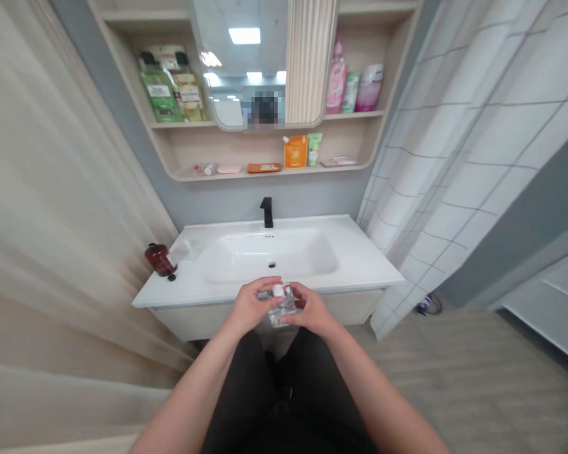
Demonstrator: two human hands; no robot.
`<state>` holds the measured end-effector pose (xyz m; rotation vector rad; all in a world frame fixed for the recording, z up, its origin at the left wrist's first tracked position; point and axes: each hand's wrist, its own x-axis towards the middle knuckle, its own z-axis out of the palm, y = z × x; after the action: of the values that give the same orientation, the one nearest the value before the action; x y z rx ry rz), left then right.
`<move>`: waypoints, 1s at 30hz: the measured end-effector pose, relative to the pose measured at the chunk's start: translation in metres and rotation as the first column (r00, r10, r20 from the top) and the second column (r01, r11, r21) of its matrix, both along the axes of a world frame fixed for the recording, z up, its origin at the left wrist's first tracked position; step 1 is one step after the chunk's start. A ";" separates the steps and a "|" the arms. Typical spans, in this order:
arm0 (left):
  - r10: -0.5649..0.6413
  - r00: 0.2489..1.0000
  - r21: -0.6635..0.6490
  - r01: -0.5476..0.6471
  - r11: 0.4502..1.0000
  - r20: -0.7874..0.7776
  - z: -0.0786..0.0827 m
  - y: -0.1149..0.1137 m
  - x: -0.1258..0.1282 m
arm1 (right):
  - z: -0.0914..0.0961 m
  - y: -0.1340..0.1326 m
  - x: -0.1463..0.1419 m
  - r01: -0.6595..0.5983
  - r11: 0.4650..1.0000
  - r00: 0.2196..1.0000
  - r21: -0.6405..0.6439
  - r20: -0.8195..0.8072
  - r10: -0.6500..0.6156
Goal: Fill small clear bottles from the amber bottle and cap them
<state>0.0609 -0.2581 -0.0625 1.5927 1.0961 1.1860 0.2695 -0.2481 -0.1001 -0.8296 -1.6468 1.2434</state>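
Observation:
Just in front of the basin's near edge, a small clear bottle [280, 315] with a white cap [278, 291] is held between my two hands. My left hand [250, 307] is closed at the cap, its thumb and fingers around the top. The body of the bottle is gripped from the right by my right hand [313, 310], thumb below and fingers above. Blur hides whether the cap is seated or loose. Behind them lies the white sink [208, 280] with a black faucet [267, 213].
A brown bottle [158, 260] with a black part [171, 277] beside it lies at the counter's left end, near a clear item [187, 250]. Above, a shelf cabinet [180, 139] holds several toiletries and a mirror [246, 63]. Curtains [52, 252] hang on both sides.

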 end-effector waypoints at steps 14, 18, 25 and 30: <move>0.549 0.597 0.431 -0.344 0.834 -0.585 -0.037 0.085 -0.154 | -0.038 0.126 0.163 0.869 0.445 0.380 0.216 0.285 -0.880; 0.661 0.284 0.570 -0.344 0.746 -0.694 0.015 0.125 -0.204 | -0.044 0.156 0.209 0.894 0.355 0.255 0.272 0.343 -0.904; 0.448 -0.073 0.440 -0.382 0.813 -0.891 0.040 0.195 -0.246 | -0.063 0.173 0.214 0.886 0.352 0.260 0.302 0.304 -0.917; 0.262 -0.064 0.263 -0.434 0.862 -0.963 0.033 0.214 -0.255 | -0.068 0.177 0.211 0.879 0.338 0.243 0.337 0.294 -0.924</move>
<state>-0.1943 -0.0441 -0.0290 2.0668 2.6036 -0.1044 0.4805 -0.0707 -0.1686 -1.7703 -1.0997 0.0765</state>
